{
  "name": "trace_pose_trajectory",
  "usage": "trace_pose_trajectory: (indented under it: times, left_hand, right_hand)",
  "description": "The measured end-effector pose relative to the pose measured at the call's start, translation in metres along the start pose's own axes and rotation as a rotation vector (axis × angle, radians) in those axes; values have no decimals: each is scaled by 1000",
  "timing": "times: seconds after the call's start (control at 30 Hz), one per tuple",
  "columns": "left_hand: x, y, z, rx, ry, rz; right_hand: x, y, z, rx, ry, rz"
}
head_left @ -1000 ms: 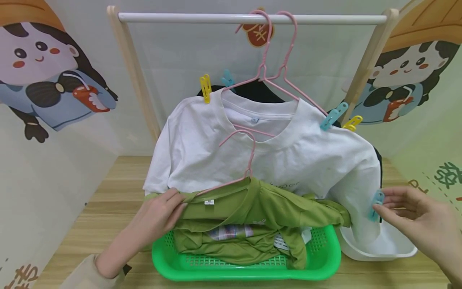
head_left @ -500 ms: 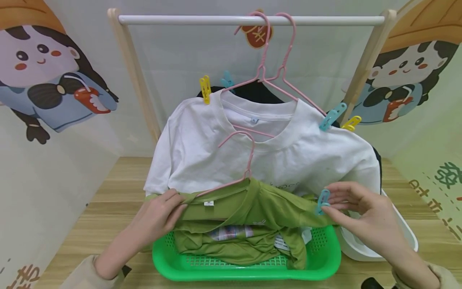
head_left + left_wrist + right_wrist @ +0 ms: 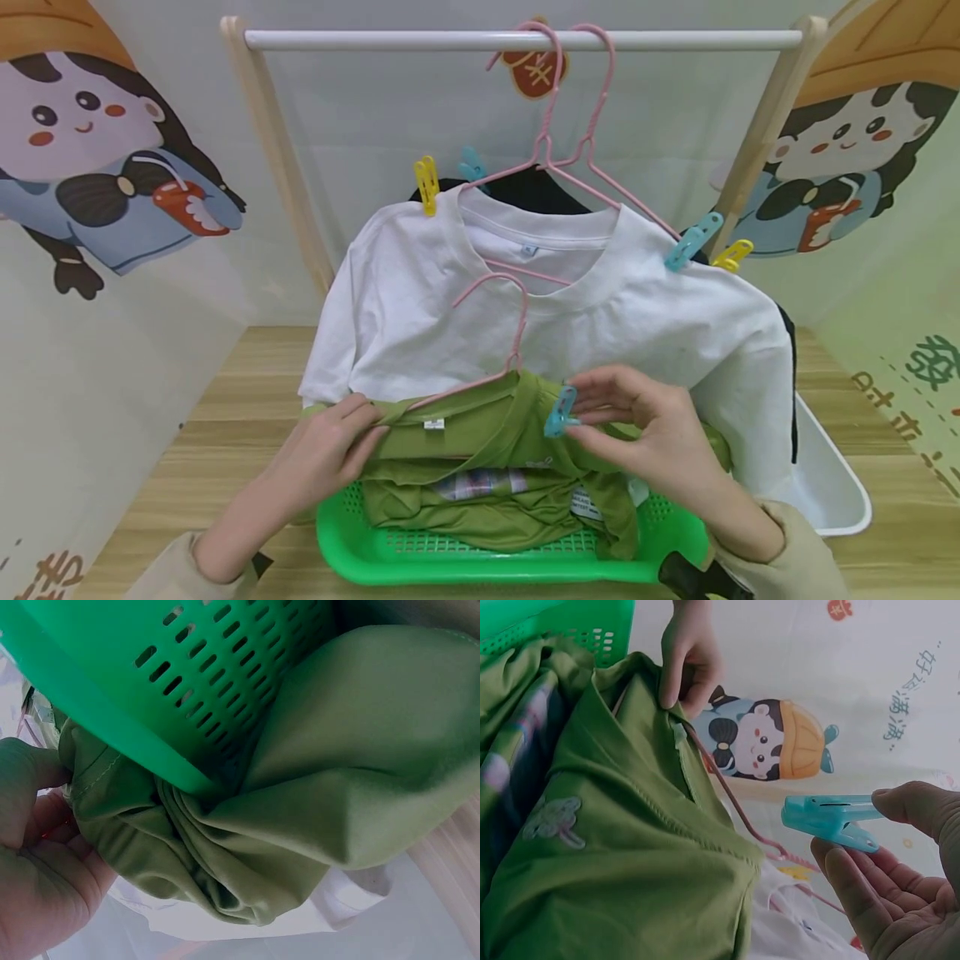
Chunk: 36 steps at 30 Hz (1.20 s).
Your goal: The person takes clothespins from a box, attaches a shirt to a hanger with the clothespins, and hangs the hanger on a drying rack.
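Note:
My left hand (image 3: 330, 442) pinches the neckline of a green shirt (image 3: 480, 525) at its left shoulder, together with the end of a pink hanger (image 3: 517, 321) that runs inside the collar. Between the thumb and fingers of my right hand (image 3: 645, 425) is a blue clothespin (image 3: 829, 814), held just over the shirt's right collar and apart from the cloth. The green shirt hangs partly into a green basket (image 3: 510, 571). In the left wrist view, the left thumb (image 3: 49, 766) presses the bunched green fabric (image 3: 247, 847).
Behind, a white shirt (image 3: 420, 308) hangs by a pink hanger from a white rail (image 3: 375, 40), with yellow (image 3: 427, 185) and blue clothespins (image 3: 693, 242) on its shoulders. A black garment (image 3: 540, 187) hangs behind it. A white tub (image 3: 832, 492) stands right of the basket.
My right hand has moved left with the blue clothespin, from above the white tub to the green shirt's collar. The left hand keeps its hold and has barely moved.

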<state>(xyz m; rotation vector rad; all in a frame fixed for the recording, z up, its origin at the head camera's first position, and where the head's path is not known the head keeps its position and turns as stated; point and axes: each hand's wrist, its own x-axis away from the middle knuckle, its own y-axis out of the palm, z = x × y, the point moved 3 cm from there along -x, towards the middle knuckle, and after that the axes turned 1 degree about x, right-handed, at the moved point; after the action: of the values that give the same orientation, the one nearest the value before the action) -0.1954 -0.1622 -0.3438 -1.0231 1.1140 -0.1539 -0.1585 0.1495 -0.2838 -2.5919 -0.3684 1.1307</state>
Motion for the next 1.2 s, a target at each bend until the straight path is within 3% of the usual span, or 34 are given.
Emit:
trace_pose_trajectory:
  times: [0.53, 0.87, 1.2]
  left_hand:
    - [3, -2, 0, 38, -9, -3]
    - [3, -3, 1, 41, -13, -13]
    - [5, -4, 1, 61, -25, -39]
  right_hand:
    - [-43, 56, 2, -132, 3, -115]
    - [-72, 96, 5, -57, 25, -187]
    - [-80, 111, 11, 75, 7, -226]
